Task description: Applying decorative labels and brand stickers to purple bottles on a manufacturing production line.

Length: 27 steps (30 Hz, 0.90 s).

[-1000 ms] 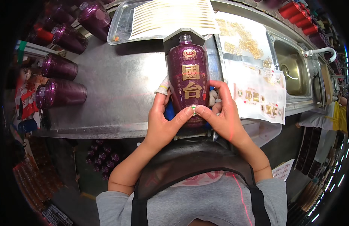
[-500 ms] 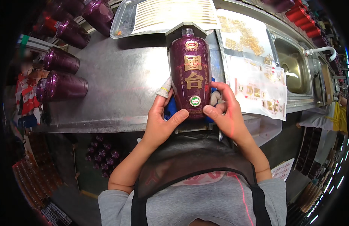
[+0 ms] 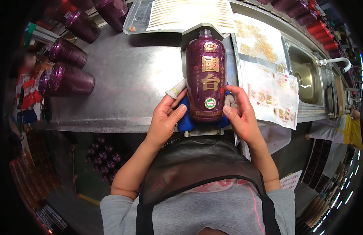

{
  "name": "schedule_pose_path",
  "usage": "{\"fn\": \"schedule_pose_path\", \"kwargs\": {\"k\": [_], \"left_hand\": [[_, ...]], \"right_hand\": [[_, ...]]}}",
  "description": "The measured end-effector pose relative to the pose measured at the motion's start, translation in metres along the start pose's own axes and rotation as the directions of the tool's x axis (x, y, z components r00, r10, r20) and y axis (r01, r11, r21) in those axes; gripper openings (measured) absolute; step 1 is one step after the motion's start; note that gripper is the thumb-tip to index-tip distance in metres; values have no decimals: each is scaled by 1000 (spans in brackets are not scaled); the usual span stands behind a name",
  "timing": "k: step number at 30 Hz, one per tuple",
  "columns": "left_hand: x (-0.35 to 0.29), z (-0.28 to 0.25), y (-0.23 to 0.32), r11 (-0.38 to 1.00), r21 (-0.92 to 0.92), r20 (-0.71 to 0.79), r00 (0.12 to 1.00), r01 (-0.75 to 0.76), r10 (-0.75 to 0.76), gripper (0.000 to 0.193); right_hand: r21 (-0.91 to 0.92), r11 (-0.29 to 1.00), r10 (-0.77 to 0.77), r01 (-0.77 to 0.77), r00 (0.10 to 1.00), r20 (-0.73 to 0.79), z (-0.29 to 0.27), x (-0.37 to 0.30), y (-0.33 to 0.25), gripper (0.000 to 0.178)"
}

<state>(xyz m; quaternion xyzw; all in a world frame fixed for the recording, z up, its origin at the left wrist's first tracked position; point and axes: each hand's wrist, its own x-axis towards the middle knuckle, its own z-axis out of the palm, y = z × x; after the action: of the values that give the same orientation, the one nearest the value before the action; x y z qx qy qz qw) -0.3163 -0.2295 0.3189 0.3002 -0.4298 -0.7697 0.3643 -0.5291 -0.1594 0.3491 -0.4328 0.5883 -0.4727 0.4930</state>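
On the steel bench [image 3: 122, 90], each hand [image 3: 164, 117] [image 3: 240, 115] grips the purple bottle [image 3: 206, 78].

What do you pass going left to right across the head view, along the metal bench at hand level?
Purple bottles lying on their sides → left hand → purple bottle → right hand → label sheets → sink.
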Motion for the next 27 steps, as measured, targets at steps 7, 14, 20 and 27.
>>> {"fn": "schedule_pose_path", "kwargs": {"k": [7,14,20,27], "left_hand": [[3,8,-2,996,75,-11,999,-45,46,71],[3,12,0,991,118,-9,998,-57,58,76],[5,18,7,983,161,-4,996,-86,88,80],[5,23,6,961,265,-41,995,-73,87,85]], "right_hand": [[12,1000,28,-28,1000,-3,1,-1,-2,55],[-70,997,23,-24,999,-24,5,2,-8,60],[-128,991,38,-44,998,-48,6,0,-7,66],[-218,974,35,-52,996,-80,12,-1,-15,68]]}}
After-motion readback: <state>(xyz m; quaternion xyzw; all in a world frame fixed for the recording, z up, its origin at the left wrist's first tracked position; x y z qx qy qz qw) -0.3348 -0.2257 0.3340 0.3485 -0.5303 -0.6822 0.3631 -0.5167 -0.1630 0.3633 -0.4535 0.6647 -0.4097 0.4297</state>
